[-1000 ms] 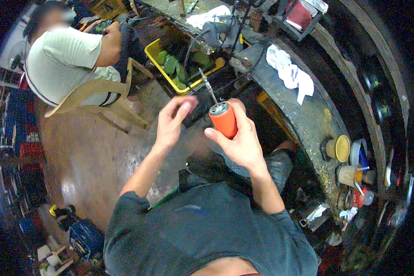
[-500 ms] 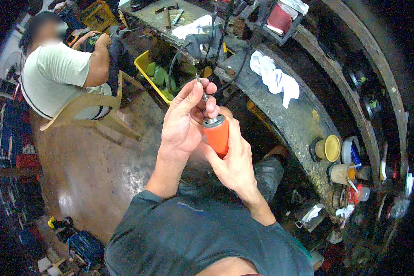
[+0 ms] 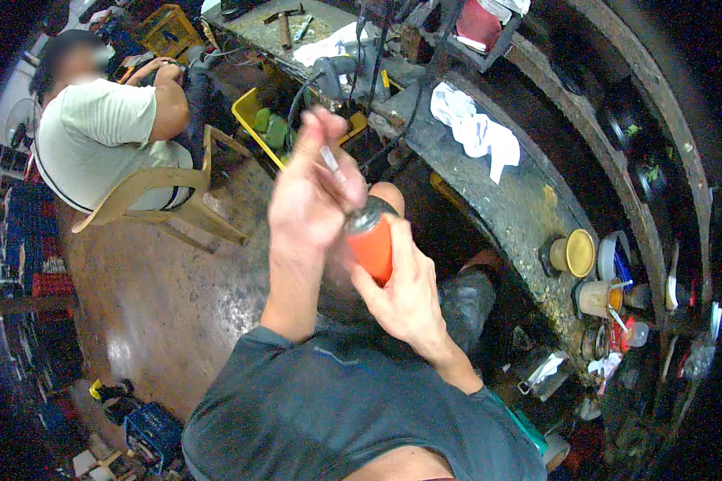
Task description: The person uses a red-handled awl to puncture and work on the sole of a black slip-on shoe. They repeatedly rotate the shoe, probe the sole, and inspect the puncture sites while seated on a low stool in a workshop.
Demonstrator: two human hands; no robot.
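Observation:
My right hand [image 3: 407,290] is closed round an orange cylindrical tool [image 3: 371,250] with a dark collar at its far end. From that end a thin pale metal shaft [image 3: 330,159] points away and to the left. My left hand [image 3: 298,204] is beside the shaft, smeared by motion. Its fingers reach past the shaft, and whether they touch or grip it cannot be made out. Both hands are in front of my body, above my knees.
A workbench [image 3: 529,212] curves along the right, with a white cloth [image 3: 477,132] and a yellow round container [image 3: 578,254] on it. Beyond my hands is a yellow crate [image 3: 249,120] holding green pieces. At left a person [image 3: 108,120] sits in a plastic chair [image 3: 144,188].
My left hand has gone from pinching the metal shaft to a blurred, straighter-fingered pose beside it. The orange tool has tilted slightly left, still in my right hand.

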